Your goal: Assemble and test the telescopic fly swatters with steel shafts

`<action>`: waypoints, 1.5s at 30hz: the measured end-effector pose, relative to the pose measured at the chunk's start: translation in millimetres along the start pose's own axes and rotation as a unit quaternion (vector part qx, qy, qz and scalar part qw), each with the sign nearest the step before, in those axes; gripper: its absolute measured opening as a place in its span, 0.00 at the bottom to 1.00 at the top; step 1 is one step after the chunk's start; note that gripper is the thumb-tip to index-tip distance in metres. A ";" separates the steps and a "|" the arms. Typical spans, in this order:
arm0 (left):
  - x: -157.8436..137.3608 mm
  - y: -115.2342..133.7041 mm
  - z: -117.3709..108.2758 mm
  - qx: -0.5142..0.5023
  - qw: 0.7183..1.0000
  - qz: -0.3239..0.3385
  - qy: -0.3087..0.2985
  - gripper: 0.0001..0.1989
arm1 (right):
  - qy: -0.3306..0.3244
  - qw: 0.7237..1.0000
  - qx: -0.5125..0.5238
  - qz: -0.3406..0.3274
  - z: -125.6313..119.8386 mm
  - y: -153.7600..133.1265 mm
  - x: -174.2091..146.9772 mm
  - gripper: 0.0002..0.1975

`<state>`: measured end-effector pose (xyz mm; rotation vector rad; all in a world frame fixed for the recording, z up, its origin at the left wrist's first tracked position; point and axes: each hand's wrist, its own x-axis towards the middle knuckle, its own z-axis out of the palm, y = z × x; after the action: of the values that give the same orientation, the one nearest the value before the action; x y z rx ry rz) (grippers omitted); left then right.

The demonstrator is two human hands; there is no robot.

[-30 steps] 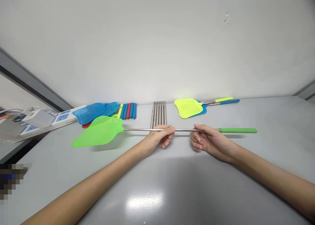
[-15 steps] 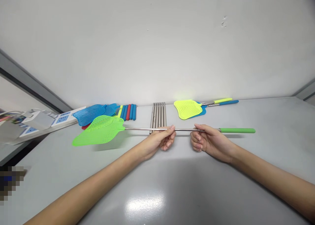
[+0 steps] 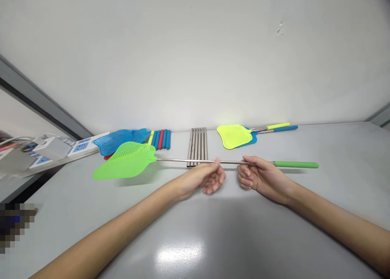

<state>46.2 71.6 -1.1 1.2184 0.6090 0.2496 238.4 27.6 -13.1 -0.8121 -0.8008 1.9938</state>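
A green fly swatter (image 3: 124, 163) with a thin metal rod and a green grip lies level across the view, its perforated head to the left. My right hand (image 3: 263, 175) pinches the rod just left of the grip, thumb on top and fingers curled. My left hand (image 3: 201, 179) is under the middle of the rod with its fingers loosely apart below. Its thumb, slightly blurred, overlaps the rod. Behind the left hand, several metal rods (image 3: 198, 144) lie side by side on the table.
Blue swatter heads (image 3: 114, 142) lie at the back left beside several coloured grips (image 3: 161, 140). At the back right, a yellow swatter (image 3: 234, 136) overlaps a blue swatter (image 3: 286, 128). A power strip (image 3: 87, 145) with adapters runs along the left. A wall (image 3: 189, 59) rises behind the table.
My left hand has loosened from the rod, its fingers dropping and spreading a little to the right. My right hand keeps its pinch. The whole view has shifted slightly.
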 end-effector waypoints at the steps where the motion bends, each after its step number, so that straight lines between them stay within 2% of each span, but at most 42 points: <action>1: -1.2 0.1 3.0 0.038 0.999 -0.003 -0.018 0.24 | 0.000 1.000 -0.002 0.000 -0.1 0.2 0.2 0.19; 4: -6.2 1.0 14.2 0.115 0.992 -0.004 -0.050 0.28 | -0.001 1.000 -0.016 -0.005 0.6 0.7 0.7 0.19; 7: -13.6 6.4 26.0 0.192 0.980 0.014 -0.044 0.31 | -0.002 1.000 -0.026 -0.006 2.3 0.8 0.5 0.19; 9: -18.9 12.7 32.5 0.277 0.959 0.049 -0.027 0.29 | -0.001 1.000 -0.029 -0.006 3.4 0.7 -0.2 0.19; 11: -23.1 19.2 36.8 0.381 0.920 0.090 -0.016 0.23 | 0.000 0.999 -0.032 -0.008 4.4 0.6 -1.0 0.19; 14: -25.8 24.9 38.2 0.524 0.834 0.175 0.002 0.15 | -0.003 0.999 -0.041 -0.013 5.8 0.5 -2.1 0.19; 17: -24.7 24.5 34.9 0.613 0.755 0.224 0.070 0.09 | -0.002 0.999 -0.047 -0.019 6.7 0.3 -2.4 0.20; 21: -20.4 20.5 28.3 0.655 0.698 0.240 0.164 0.10 | -0.002 0.999 -0.037 -0.030 6.6 0.8 -1.8 0.19; 24: -17.3 16.8 23.0 0.671 0.674 0.234 0.203 0.11 | -0.009 0.999 -0.040 -0.030 6.1 1.3 -1.4 0.19; 27: -15.4 12.6 17.3 0.687 0.665 0.203 0.212 0.11 | -0.006 0.998 -0.050 -0.025 6.0 1.0 -2.0 0.20; 33: -15.1 9.5 15.9 0.672 0.687 0.166 0.221 0.11 | -0.004 0.997 -0.066 -0.027 6.5 0.8 -2.6 0.19; 35: -14.6 9.8 18.3 0.684 0.672 0.158 0.235 0.14 | -0.005 0.998 -0.060 -0.031 6.6 1.0 -2.1 0.19; 39: -12.7 10.3 21.0 0.720 0.622 0.155 0.268 0.16 | -0.004 0.997 -0.061 -0.036 8.1 0.7 -2.0 0.18; 42: -11.7 9.7 20.2 0.747 0.589 0.155 0.266 0.16 | 0.002 0.997 -0.070 -0.036 9.6 0.3 -2.5 0.18; 45: -11.0 8.6 18.8 0.766 0.569 0.151 0.256 0.14 | 0.013 0.996 -0.080 -0.040 10.9 0.6 -2.6 0.18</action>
<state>49.0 54.1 14.2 3.0597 1.1937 0.3665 230.9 22.6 -6.4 -0.8826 -0.9731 1.8625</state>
